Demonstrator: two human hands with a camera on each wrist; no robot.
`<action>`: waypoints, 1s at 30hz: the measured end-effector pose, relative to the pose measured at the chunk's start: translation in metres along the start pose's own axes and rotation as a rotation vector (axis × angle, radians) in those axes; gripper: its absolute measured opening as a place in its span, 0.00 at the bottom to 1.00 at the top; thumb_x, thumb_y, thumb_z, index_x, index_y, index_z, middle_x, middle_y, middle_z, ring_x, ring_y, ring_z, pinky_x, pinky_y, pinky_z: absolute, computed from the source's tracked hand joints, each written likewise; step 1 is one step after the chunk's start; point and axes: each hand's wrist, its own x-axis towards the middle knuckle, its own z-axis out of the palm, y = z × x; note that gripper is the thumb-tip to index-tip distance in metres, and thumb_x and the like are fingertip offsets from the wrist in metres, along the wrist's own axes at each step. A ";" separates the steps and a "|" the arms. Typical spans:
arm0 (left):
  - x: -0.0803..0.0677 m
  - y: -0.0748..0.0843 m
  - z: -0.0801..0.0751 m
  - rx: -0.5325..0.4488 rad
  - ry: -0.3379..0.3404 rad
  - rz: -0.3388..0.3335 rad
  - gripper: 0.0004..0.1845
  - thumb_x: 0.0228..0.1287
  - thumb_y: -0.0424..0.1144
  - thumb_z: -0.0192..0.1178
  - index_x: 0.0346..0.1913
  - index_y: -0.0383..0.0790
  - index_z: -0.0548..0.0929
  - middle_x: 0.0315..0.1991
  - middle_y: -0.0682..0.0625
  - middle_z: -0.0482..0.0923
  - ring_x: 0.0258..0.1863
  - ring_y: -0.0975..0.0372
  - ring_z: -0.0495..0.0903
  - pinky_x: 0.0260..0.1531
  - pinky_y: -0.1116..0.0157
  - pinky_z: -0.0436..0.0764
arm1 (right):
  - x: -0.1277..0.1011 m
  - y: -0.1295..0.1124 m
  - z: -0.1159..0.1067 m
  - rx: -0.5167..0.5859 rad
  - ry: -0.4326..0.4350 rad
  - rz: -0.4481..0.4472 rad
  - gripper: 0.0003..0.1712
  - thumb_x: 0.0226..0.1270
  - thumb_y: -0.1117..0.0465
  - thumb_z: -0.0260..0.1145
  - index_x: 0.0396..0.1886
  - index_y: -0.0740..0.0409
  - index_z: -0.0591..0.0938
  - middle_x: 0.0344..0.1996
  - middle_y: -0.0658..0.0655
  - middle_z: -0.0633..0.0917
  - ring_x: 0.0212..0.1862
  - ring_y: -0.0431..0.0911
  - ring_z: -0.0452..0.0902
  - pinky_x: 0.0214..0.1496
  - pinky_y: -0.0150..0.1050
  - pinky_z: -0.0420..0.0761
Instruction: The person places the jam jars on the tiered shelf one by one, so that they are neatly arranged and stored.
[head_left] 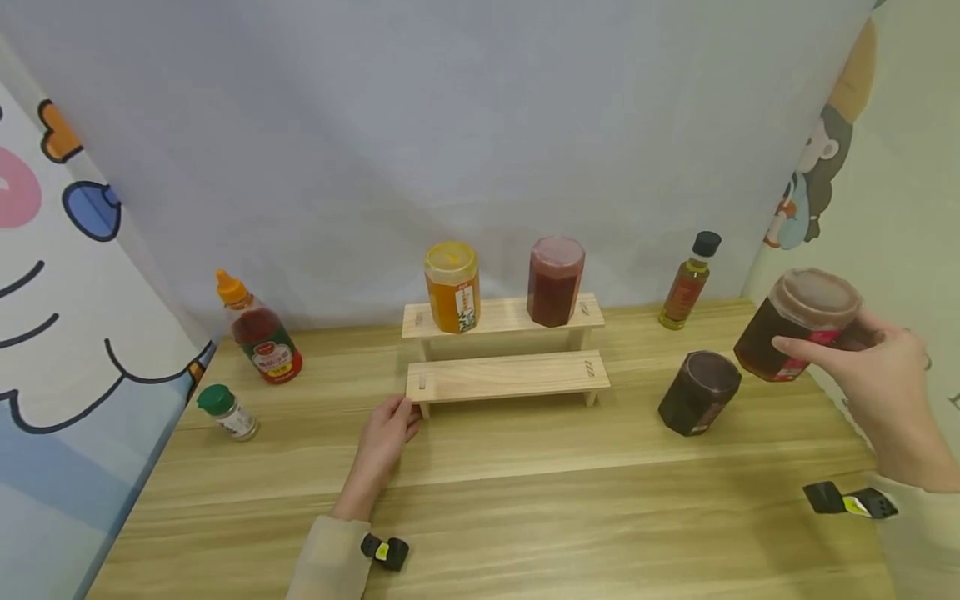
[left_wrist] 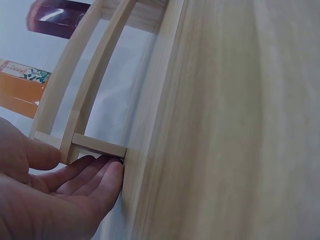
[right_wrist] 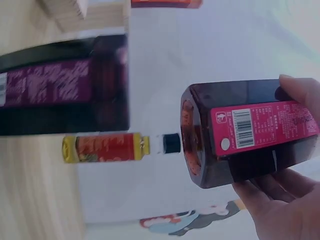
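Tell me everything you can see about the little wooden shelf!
The wooden shelf looks like pale wood with fine grain. It has two flat steps, the back one higher, on short legs, with small joint marks near the ends. It stands upright on the table. An orange jar and a reddish jar sit on its upper step. The left hand holds the lower step's left end.

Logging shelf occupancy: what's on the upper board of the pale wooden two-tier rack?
A faceted orange jar and a faceted dark-red jar stand there; their bases hide the board beneath.

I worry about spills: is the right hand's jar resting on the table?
No, the right hand holds the jar aloft, its base exposed in the right wrist view.
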 end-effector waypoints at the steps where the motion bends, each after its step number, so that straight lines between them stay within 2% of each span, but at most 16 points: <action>1: 0.001 0.000 0.000 -0.001 0.001 0.000 0.23 0.76 0.41 0.38 0.64 0.27 0.65 0.60 0.33 0.69 0.61 0.47 0.70 0.59 0.57 0.74 | 0.000 -0.003 0.002 -0.007 -0.008 -0.003 0.35 0.45 0.75 0.74 0.58 0.61 0.77 0.40 0.47 0.83 0.42 0.34 0.79 0.42 0.16 0.76; 4: 0.001 0.002 0.000 -0.009 0.000 -0.002 0.23 0.76 0.41 0.38 0.63 0.27 0.65 0.61 0.33 0.68 0.61 0.47 0.70 0.59 0.57 0.74 | 0.000 -0.011 0.010 0.025 -0.028 -0.006 0.35 0.45 0.75 0.74 0.57 0.61 0.77 0.39 0.47 0.83 0.41 0.35 0.78 0.41 0.17 0.76; 11: 0.001 0.001 0.000 -0.001 0.012 -0.005 0.23 0.76 0.41 0.39 0.63 0.27 0.66 0.60 0.33 0.69 0.61 0.47 0.70 0.59 0.57 0.75 | -0.001 -0.017 0.029 0.138 -0.077 -0.018 0.35 0.43 0.78 0.73 0.56 0.65 0.77 0.43 0.49 0.84 0.46 0.37 0.78 0.42 0.19 0.78; 15: 0.001 0.001 0.000 0.013 0.010 0.002 0.23 0.76 0.41 0.39 0.63 0.27 0.66 0.60 0.33 0.69 0.60 0.47 0.71 0.58 0.57 0.75 | -0.007 -0.016 0.040 0.192 -0.106 -0.010 0.34 0.44 0.80 0.72 0.56 0.65 0.77 0.43 0.49 0.85 0.44 0.37 0.80 0.40 0.21 0.80; 19: 0.001 0.001 -0.001 0.006 0.018 -0.001 0.23 0.76 0.41 0.39 0.63 0.27 0.66 0.60 0.33 0.69 0.61 0.47 0.70 0.58 0.57 0.75 | -0.011 -0.014 0.057 0.187 -0.130 -0.018 0.33 0.44 0.80 0.72 0.54 0.65 0.78 0.40 0.49 0.85 0.39 0.37 0.81 0.36 0.22 0.81; 22: 0.001 0.001 -0.002 -0.001 0.025 0.000 0.23 0.76 0.41 0.39 0.63 0.27 0.66 0.60 0.33 0.69 0.60 0.48 0.71 0.58 0.57 0.75 | -0.013 -0.011 0.072 0.151 -0.151 -0.027 0.33 0.42 0.79 0.73 0.53 0.65 0.79 0.39 0.49 0.85 0.38 0.37 0.82 0.34 0.23 0.81; 26: 0.002 0.001 -0.001 0.001 0.025 0.010 0.22 0.76 0.41 0.39 0.62 0.27 0.67 0.60 0.33 0.70 0.60 0.48 0.71 0.58 0.57 0.75 | -0.017 -0.008 0.092 0.022 -0.166 -0.027 0.32 0.42 0.74 0.76 0.52 0.62 0.79 0.37 0.46 0.85 0.34 0.37 0.82 0.31 0.24 0.81; 30: 0.001 -0.001 0.000 -0.001 0.018 0.014 0.22 0.76 0.40 0.39 0.63 0.27 0.67 0.60 0.33 0.70 0.60 0.48 0.71 0.58 0.57 0.75 | -0.022 0.000 0.115 -0.090 -0.187 -0.043 0.34 0.42 0.69 0.78 0.54 0.59 0.79 0.38 0.42 0.85 0.37 0.35 0.81 0.36 0.24 0.81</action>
